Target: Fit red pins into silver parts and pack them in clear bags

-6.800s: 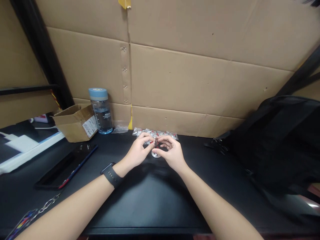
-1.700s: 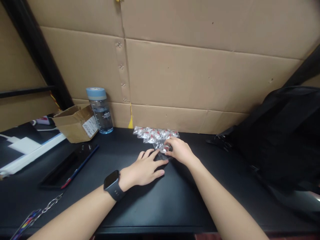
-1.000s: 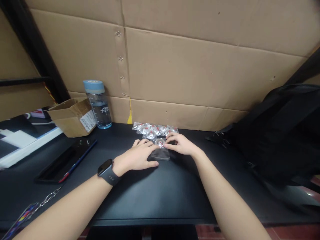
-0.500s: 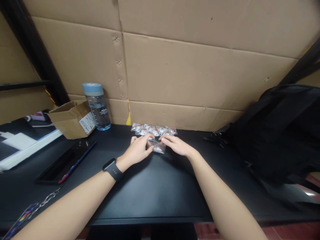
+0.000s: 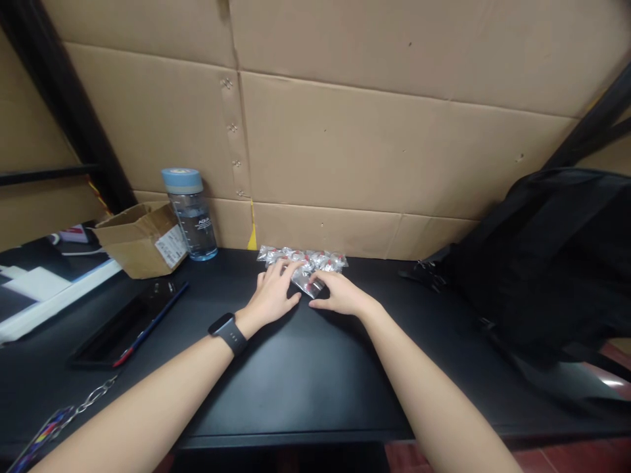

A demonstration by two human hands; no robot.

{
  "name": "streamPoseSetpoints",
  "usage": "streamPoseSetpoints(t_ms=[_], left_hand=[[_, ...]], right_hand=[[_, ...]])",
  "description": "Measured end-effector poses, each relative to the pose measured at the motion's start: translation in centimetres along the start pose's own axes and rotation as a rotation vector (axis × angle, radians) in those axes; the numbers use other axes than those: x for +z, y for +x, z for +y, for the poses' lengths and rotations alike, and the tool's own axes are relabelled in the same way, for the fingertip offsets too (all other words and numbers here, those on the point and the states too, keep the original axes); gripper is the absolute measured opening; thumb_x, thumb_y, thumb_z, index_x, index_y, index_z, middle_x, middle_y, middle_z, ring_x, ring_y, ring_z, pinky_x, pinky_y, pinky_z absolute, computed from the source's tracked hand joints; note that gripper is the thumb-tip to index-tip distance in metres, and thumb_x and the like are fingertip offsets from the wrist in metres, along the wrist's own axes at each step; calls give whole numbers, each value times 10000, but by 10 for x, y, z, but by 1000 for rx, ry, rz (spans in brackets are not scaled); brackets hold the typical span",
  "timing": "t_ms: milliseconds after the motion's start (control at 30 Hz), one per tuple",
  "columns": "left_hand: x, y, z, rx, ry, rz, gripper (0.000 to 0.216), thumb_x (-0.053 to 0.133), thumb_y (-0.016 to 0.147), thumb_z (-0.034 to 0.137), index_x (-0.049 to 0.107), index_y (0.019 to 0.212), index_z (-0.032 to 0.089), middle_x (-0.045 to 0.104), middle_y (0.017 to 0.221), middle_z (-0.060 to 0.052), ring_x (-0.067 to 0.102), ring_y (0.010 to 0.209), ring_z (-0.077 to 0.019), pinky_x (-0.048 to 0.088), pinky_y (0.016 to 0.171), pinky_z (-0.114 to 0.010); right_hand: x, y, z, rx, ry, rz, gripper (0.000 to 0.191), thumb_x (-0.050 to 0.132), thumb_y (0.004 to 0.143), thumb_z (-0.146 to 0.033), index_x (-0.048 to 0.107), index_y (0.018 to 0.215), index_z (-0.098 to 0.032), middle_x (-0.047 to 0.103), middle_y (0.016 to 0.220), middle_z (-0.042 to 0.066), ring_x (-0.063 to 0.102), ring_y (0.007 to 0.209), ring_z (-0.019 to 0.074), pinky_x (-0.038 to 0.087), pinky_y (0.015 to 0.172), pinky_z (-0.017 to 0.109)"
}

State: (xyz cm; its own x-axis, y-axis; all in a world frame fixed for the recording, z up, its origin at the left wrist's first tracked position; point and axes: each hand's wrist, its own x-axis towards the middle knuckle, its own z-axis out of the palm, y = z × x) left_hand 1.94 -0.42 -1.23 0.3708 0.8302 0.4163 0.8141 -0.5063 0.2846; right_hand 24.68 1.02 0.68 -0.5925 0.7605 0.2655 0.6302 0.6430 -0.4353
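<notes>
A small clear plastic bag (image 5: 308, 284) with a red and white piece inside lies on the black desk (image 5: 296, 381), just in front of a row of several similar bags (image 5: 323, 259) along the cardboard wall. My right hand (image 5: 341, 297) pinches the bag's right end between thumb and forefinger. My left hand (image 5: 272, 294), with a dark watch (image 5: 229, 332) on its wrist, lies flat with fingers spread. Its fingertips touch the bag's left end and the row behind it.
A blue-capped water bottle (image 5: 191, 213) and an open cardboard box (image 5: 142, 238) stand at the back left. A dark phone (image 5: 129, 322) lies left of my arm, a chain with a coloured strap (image 5: 73, 410) nearer. A black backpack (image 5: 552, 263) fills the right side.
Both hands held a dark red piece above the desk earlier, then dropped to the surface. Over the last second they have slid the small bag back toward the row.
</notes>
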Motion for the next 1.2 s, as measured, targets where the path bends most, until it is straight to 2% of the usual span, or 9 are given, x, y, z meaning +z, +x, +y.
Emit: streamPoseSetpoints(t_ms=[167,267,333,533,700,833,967,1067,1200], left_hand=[[-1,1,-2,41,52,-30,364,538,928,262,620,1278,316,481,1504,-85,377,1398,-344,350,1052,-528],[-1,3,-3,51,27,-41,276,513,945,235,676,1160,290,576,1429,-77,405,1382,-328,325,1057,-524],[-3,4,-4,43,-14,-50,238,507,965,255,690,1113,289,659,1321,-65,474,1329,-310,324,1038,-512],[-9,8,-4,-79,-148,-49,243,501,1002,371,709,1098,290,763,1139,-31,659,1129,-270,369,981,-437],[-10,7,-4,-148,-275,-63,228,595,942,360,674,1144,293,798,945,6,729,1000,-239,418,945,-362],[-10,6,-1,-162,-303,-81,308,633,907,350,583,1204,287,779,813,48,737,896,-223,417,940,-350],[-7,4,0,-100,-275,-130,220,594,930,347,624,1139,287,772,967,15,685,1015,-230,398,966,-370],[-3,2,1,40,-180,-207,258,540,968,390,695,1167,335,698,1199,-24,572,1172,-265,377,999,-424],[1,-2,4,158,-72,-225,361,465,1010,460,657,1305,379,609,1291,-58,483,1232,-295,369,1007,-472]], right_hand=[[9,2,4,36,-73,35,299,764,803,-267,676,1077,-184,685,1126,90,627,1045,244,462,947,379],[8,2,5,46,-131,56,279,740,797,-223,717,1073,-199,625,1282,114,546,1228,296,389,1067,469],[3,2,4,29,-105,43,243,686,840,-199,740,1076,-210,640,1275,102,547,1236,283,378,1084,465],[-13,0,2,36,133,-2,287,496,1008,-291,769,1062,-223,756,967,33,674,920,194,485,919,336],[-2,2,5,123,374,25,322,686,877,-282,686,1186,-189,750,869,27,689,785,176,510,784,279],[5,4,15,247,474,52,376,666,846,-237,595,1211,-183,698,733,-22,620,607,138,460,621,229],[-1,1,22,278,234,81,191,585,850,-160,642,1024,-213,632,630,-55,587,580,130,419,617,217],[-9,-2,22,349,-32,130,126,596,842,-159,687,890,-232,683,695,-19,622,657,149,403,640,230],[-23,-6,19,340,-168,168,84,673,824,-237,740,874,-228,717,804,20,638,729,168,397,637,240]])
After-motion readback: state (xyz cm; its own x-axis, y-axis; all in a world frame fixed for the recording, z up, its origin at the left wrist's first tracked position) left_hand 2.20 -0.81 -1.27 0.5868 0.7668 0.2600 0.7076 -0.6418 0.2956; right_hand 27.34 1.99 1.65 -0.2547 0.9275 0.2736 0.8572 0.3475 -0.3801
